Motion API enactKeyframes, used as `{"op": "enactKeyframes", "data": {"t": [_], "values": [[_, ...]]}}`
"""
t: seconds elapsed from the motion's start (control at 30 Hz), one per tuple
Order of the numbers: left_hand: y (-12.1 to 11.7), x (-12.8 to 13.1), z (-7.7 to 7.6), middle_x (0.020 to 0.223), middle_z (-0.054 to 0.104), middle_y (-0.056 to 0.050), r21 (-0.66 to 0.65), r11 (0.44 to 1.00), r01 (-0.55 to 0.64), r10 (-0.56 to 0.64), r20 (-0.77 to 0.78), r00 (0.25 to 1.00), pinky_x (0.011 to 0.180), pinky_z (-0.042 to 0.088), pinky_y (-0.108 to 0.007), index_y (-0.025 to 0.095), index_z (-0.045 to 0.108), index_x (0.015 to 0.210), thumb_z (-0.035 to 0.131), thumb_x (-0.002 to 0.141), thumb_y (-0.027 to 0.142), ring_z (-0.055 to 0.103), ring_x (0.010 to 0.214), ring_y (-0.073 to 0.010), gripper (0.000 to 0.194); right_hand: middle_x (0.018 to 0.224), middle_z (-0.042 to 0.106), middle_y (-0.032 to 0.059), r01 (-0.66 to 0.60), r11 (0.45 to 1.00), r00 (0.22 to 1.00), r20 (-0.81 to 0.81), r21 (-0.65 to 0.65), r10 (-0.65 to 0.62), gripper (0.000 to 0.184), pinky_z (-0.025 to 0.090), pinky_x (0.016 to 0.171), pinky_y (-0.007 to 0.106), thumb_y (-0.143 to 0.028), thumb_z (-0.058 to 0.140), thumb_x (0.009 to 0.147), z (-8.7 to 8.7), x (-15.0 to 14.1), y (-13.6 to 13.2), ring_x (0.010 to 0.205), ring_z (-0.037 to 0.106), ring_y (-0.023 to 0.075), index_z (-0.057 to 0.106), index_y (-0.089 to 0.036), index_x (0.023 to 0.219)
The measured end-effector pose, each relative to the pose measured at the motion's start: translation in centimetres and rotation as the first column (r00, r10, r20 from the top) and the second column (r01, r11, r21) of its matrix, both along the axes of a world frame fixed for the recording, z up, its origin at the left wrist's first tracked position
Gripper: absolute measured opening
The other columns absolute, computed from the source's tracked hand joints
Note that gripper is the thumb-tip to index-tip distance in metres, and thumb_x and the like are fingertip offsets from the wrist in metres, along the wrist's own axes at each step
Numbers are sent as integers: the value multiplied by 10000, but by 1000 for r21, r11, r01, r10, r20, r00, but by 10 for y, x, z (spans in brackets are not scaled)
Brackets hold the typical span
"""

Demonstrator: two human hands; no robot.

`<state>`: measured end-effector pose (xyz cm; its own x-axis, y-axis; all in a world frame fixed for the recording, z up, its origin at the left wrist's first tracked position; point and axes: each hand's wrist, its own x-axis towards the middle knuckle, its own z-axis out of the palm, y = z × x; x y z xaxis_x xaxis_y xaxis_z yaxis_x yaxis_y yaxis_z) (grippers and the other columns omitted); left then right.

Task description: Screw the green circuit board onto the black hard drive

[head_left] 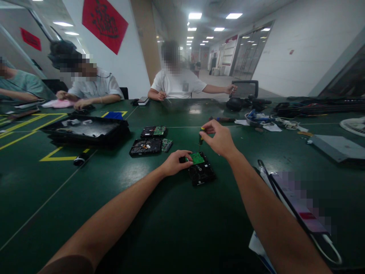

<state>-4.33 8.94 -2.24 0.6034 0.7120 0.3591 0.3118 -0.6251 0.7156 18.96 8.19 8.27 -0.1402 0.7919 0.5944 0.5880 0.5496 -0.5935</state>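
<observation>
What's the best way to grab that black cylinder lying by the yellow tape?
Probably around the middle of the black cylinder, thumb and fingers on its opposite long sides. It lies on its side and looks slim and rounded, so an off-centre touch might roll it. Come from above and the near side, as the black tray sits beyond it.

Table [122, 205]: we see a smooth, dark green, softly glossy top.
Drive casing [201, 174]: black, metal-looking, low sheen.
Circuit board [197, 158]: we see smooth green plastic.
Stacked trays [85, 131]: black, plastic-looking, glossy inside.
</observation>
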Motion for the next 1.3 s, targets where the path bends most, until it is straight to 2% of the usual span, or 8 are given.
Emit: {"op": "enactKeyframes", "data": {"t": [0.47,0.7,0.9,1.0,1.1,1.3], "values": [[-1,1,2,1244,699,-95,-15,1000,1,-1,5,1000,1064,435,-457,211,715,954,741,842,309,617,1235,-266,151,994,704,56,-22,999,1000,3,35,22,153,583,843,431,-338,666,872,-3,-1,1,901,683,227,632,-249,992],[-2,1,3,1231,706,-85,-9,1000,3,-3,4,1000,1064,435,-457,210,713,955,732,850,302,616,1235,-259,140,1019,712,64,-16,1000,1000,-6,3,17,179,591,852,429,-292,651,865,-2,-1,1,926,691,231,618,-240,1034],[0,1,1,1235,704,-89,-2,1000,4,-4,-3,1000,1065,435,-461,214,716,958,726,852,306,612,1240,-263,141,981,687,52,-15,999,999,38,50,14,138,574,852,425,-305,648,878,-2,0,1,899,669,221,621,-249,1001],[0,0,1,1257,694,-97,-11,1000,-8,8,-17,1000,1064,436,-471,213,719,959,729,848,328,616,1232,-275,160,1026,673,65,-19,998,998,56,54,16,168,569,869,435,-302,648,871,-2,-1,0,913,662,226,632,-246,1029],[0,0,1,1279,684,-97,-9,1000,-16,16,-23,1000,1066,433,-474,214,720,957,726,849,343,618,1224,-273,168,1070,678,73,-36,999,999,37,40,34,194,572,882,438,-281,642,865,-2,-1,0,947,668,233,628,-240,1054],[1,0,-1,1252,695,-94,0,1000,-9,9,-10,1000,1069,432,-455,216,723,954,725,850,357,609,1240,-276,175,1008,695,59,-22,999,1000,-3,28,22,183,584,844,425,-292,672,855,-4,0,2,903,679,226,603,-241,1016]]}}
